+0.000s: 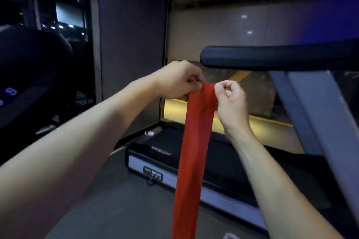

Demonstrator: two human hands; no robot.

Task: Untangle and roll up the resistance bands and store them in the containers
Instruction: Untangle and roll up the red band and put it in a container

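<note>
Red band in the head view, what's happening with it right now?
A person holds the red band up by its top edge, the left hand and right hand each pinching a corner. It hangs flat and straight down in front of the treadmill, not yet rolled. No containers are in view.

Red band: flat, wide strip of stretchy material, matte, no visible twist or knot along the part in view. Hangs straight down from centre frame to the bottom edge, slightly left of centre, lower end cut off by the frame. Narrowest looking at mid length, widens a bit toward the bottom. Top edge is held up at mid frame, pinched at both corners, left hand on the left corner, right hand on the right corner, strip spread flat between them.
</note>
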